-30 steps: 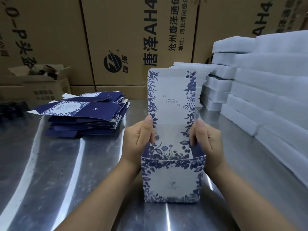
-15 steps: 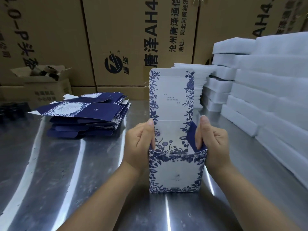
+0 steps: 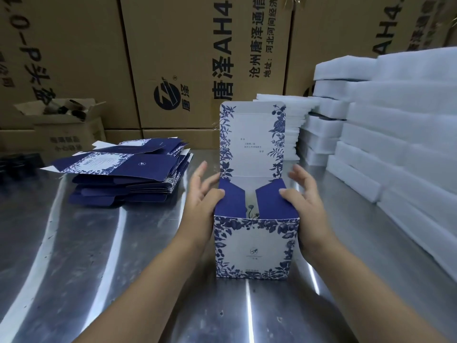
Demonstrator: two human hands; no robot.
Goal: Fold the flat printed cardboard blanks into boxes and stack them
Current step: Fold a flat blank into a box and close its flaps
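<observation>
The left hand [image 3: 201, 198] lies against the left wall of the box [image 3: 256, 246], fingers fanned out and straight, its thumb pressing the left blue flap [image 3: 231, 198] inward. The box stands upright near the front edge of the bench [image 3: 74, 256], about midway along it, with its tall lid [image 3: 252, 139] raised at the back. The right flap [image 3: 269, 199] is tipped in too, under the thumb of the right hand [image 3: 305, 196], whose fingers are loosely spread beside the right wall.

To my eye this is the closing step: both side flaps are going in. Next the lid needs bringing forward over them and its tongue tucked behind the front panel, which calls for holding the flaps low so the tongue does not catch.

Toward the back left corner sits a small open carton [image 3: 61, 120], and nearer, the pile of flat blanks [image 3: 123, 167]. Big shipping cartons [image 3: 197, 58] line the back edge. White foam slabs [image 3: 395, 134] crowd the right side, leaving little room there for stacking.
</observation>
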